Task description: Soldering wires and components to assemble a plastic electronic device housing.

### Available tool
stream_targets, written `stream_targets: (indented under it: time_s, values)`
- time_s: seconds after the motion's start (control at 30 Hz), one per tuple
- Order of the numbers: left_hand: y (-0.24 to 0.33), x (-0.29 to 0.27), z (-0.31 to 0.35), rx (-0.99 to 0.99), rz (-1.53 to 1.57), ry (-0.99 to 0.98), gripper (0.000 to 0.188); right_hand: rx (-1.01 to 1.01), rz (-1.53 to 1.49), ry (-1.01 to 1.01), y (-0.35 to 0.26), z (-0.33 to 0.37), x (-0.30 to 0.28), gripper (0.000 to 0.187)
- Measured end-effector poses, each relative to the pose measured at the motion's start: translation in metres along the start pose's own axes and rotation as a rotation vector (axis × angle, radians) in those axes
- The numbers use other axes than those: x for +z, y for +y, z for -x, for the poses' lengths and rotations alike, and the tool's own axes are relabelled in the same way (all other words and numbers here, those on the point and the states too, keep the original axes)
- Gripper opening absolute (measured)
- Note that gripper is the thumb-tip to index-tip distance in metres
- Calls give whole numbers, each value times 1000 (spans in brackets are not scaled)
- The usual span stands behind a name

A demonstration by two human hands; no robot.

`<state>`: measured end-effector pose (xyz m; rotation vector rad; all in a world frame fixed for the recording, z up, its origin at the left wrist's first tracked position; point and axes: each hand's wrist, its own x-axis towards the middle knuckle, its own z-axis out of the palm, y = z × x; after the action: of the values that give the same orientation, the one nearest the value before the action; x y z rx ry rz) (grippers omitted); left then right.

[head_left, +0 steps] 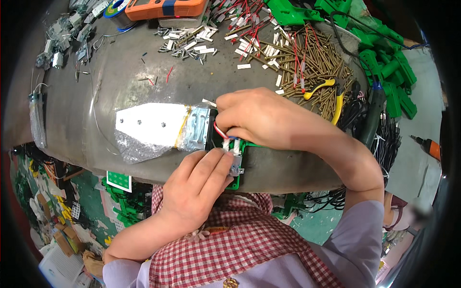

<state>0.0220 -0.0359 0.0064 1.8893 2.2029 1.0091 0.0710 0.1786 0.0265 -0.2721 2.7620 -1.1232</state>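
A white flat plate (149, 126) with a pointed left end lies wrapped in clear plastic film, an amber band around it. Its right end meets a black collar (211, 128) joined to a green plastic housing (235, 184). My right hand (261, 117) is closed at the collar, its fingertips pinching red and white wires (221, 131). From below, my left hand (199, 185) presses its fingertips together on white-sleeved wire ends (231, 145). Just beneath those fingers sits a small greyish block (236, 165) with a metal tab. My fingers partly hide the wire joints.
Brass rods (319, 62) with red-wired parts are heaped at the back right, yellow-handled pliers (338, 103) beside them. White and metal pieces (185, 43) lie at the back, near an orange meter (165, 8). Green housings (394, 72) pile up at right; black cables (384, 144) lie below.
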Motion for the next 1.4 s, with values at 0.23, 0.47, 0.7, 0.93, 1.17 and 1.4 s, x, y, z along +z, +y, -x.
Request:
stream_targets:
  time_s: [0.23, 0.47, 0.7, 0.93, 1.17, 1.4]
  values:
    - [-4, 1, 3, 7, -31, -43, 49, -17, -7, -101, -1, -2, -9, 7]
    - [-4, 4, 4, -2, -47, -39, 48, -13, -3, -80, -1, -5, -6, 5]
    - [1, 1, 1, -52, -31, -65, 53, -20, 5, -48, 3, 3, -1, 7]
    - [2, -1, -2, -23, -77, -82, 57, 268, -304, 191, -11, 31, -13, 18]
    - [1, -1, -2, 44, -224, -117, 42, 113, 30, 315, -21, 41, 0, 24]
    - [0, -1, -3, 60, -206, -151, 44, 133, 168, 408, -21, 41, 25, 16]
